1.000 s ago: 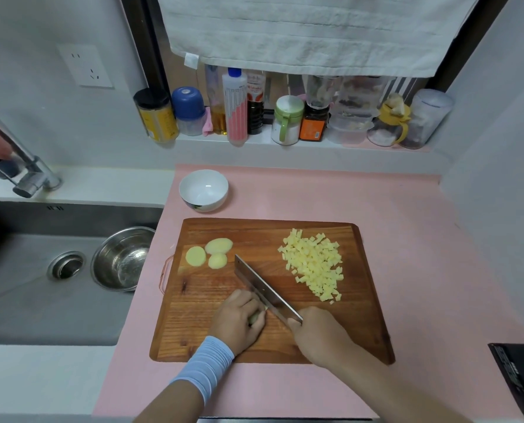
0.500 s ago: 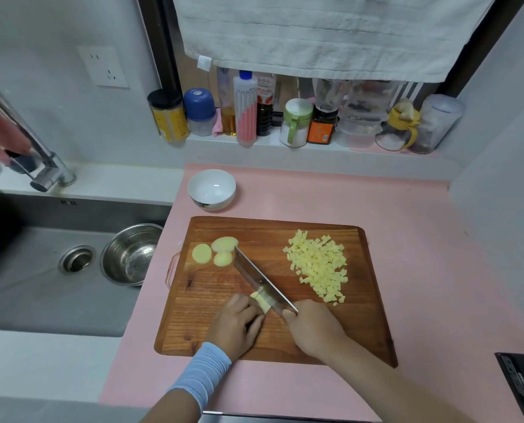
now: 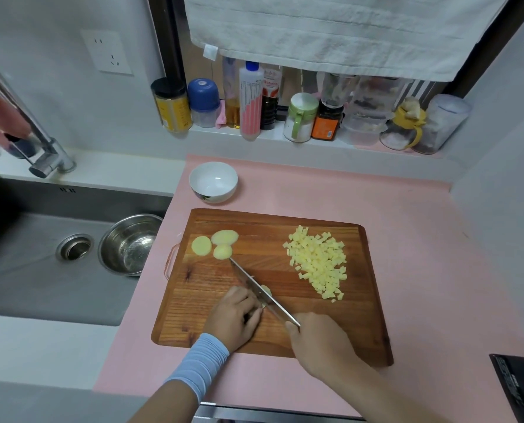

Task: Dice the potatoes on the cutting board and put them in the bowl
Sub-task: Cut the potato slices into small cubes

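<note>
Head: cutting board [image 3: 269,248] on pink mat [image 3: 413,239], sink [image 3: 34,288] left.

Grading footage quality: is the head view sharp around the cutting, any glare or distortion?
Head view: evenly lit, soft overall; the knife, gripped by the right hand, looks slightly smeared beside the left hand holding a potato piece; small glare in the white bowl; wide-angle bending tilts the faucet.

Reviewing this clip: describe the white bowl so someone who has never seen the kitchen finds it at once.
Start at the wooden cutting board on the pink mat. Just past its far left corner, on the mat, stands the white bowl, empty. Its only lookalike, the steel bowl, sits down in the sink left of the board.
</note>
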Demonstrator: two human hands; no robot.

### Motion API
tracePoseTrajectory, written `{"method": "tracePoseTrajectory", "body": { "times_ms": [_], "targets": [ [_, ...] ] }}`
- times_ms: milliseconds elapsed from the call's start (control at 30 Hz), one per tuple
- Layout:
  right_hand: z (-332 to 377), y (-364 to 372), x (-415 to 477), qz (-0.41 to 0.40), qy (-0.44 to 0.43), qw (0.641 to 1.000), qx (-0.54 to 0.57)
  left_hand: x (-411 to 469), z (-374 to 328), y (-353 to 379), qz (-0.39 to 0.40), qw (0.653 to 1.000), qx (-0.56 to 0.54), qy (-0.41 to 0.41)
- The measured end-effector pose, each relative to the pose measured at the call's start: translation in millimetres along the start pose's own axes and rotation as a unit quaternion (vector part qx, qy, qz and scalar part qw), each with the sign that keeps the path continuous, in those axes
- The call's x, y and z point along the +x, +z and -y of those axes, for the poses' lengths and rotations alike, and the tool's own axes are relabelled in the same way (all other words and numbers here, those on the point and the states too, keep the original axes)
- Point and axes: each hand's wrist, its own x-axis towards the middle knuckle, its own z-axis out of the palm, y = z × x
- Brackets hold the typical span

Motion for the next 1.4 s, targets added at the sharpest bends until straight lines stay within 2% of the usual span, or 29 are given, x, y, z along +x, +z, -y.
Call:
{"method": "tracePoseTrajectory", "body": {
  "times_ms": [200, 500, 1000, 1400],
  "targets": [
    [-2.9, 1.5, 7.0, 0.042, 0.035, 0.998, 0.033, -0.7, -0.4, 1.1, 0.003, 1.0, 0.0, -0.012],
    [11.9, -0.2, 19.4, 0.047, 0.045, 0.997, 0.033, -4.8, -1.3, -0.6, -0.008, 1.0, 0.007, -0.005],
    [11.6, -3.5, -4.3, 0.006, -0.013, 1.0, 0.001, -9.8, -2.9, -2.3, -0.015, 1.0, -0.004, -0.008],
    [-4.6, -7.0, -2.7, 0.059, 0.012, 0.998, 0.007, -11.8, -0.9, -2.4, -0.021, 0.998, -0.048, -0.024]
  ]
}}
